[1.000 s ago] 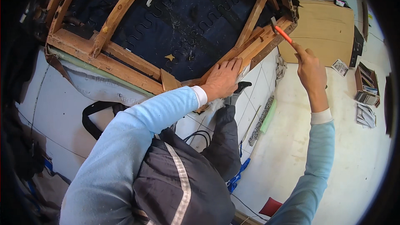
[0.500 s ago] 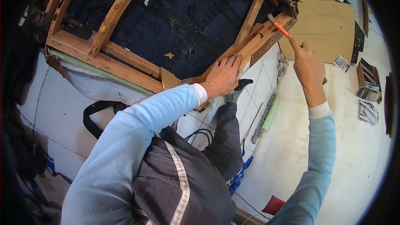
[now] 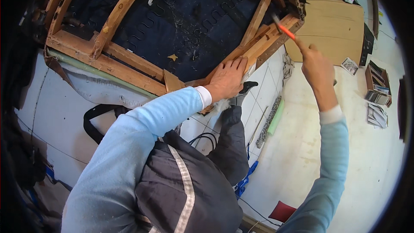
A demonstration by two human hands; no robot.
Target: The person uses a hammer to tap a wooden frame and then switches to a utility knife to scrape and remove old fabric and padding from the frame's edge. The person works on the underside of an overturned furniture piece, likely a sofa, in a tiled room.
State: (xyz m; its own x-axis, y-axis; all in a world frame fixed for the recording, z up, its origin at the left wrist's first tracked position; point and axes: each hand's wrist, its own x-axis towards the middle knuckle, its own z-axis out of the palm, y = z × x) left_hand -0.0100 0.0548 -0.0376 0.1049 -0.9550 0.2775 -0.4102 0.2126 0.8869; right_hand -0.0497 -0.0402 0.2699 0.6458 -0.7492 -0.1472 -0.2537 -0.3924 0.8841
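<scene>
Right hand (image 3: 317,67) tightly grips a hammer (image 3: 286,31), upper right; stray aim could bruise the left hand (image 3: 227,77), flat on the wooden frame (image 3: 267,44).

Grey lettering is running along a loose white fabric sheet (image 3: 105,91).
It is repeating below the brown wooden frame (image 3: 92,57); a small grey-and-white paper (image 3: 349,66) is showing print too tiny for me to read.
</scene>
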